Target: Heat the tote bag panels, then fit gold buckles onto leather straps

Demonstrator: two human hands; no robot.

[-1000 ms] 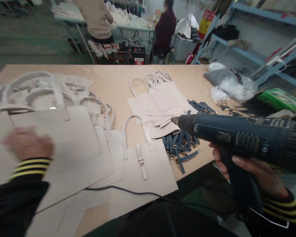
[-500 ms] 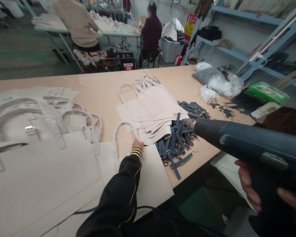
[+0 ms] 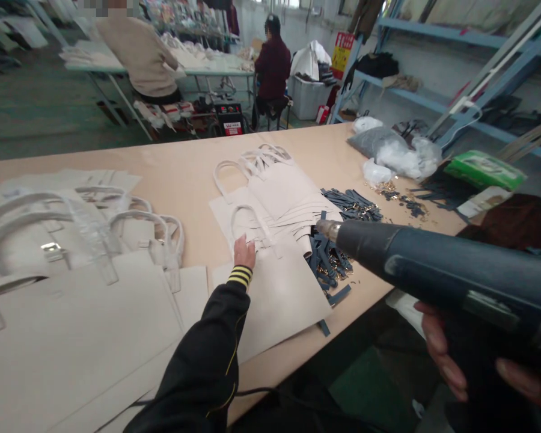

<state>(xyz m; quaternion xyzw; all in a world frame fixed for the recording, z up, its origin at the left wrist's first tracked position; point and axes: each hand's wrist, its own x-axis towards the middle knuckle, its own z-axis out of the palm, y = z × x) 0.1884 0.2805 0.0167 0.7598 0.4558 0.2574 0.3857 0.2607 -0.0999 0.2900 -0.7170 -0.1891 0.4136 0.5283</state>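
Note:
My left hand point(image 3: 244, 251), in a black sleeve with yellow-striped cuff, is at the upper left edge of a beige bag panel point(image 3: 284, 291) with a looped handle. Its fingers appear closed on that edge, partly hidden. Just beyond lies a fanned stack of similar beige panels point(image 3: 282, 186) with handles. My right hand point(image 3: 446, 355) is wrapped round the grip of a dark heat gun point(image 3: 433, 258). The gun's metal nozzle points left, above dark blue straps with buckles point(image 3: 329, 258), which the panel partly covers.
More beige bag panels point(image 3: 94, 319) with plastic-wrapped handles cover the left of the table. Plastic bags point(image 3: 388, 150), small metal parts point(image 3: 388, 189) and a green package point(image 3: 484, 169) lie at the right back. A black cable point(image 3: 261, 391) crosses near the front edge. Two people sit beyond.
My left hand and the beige bag panel have shifted up the table and to the right, so the panel covers more of the dark straps. The heat gun stays in my right hand.

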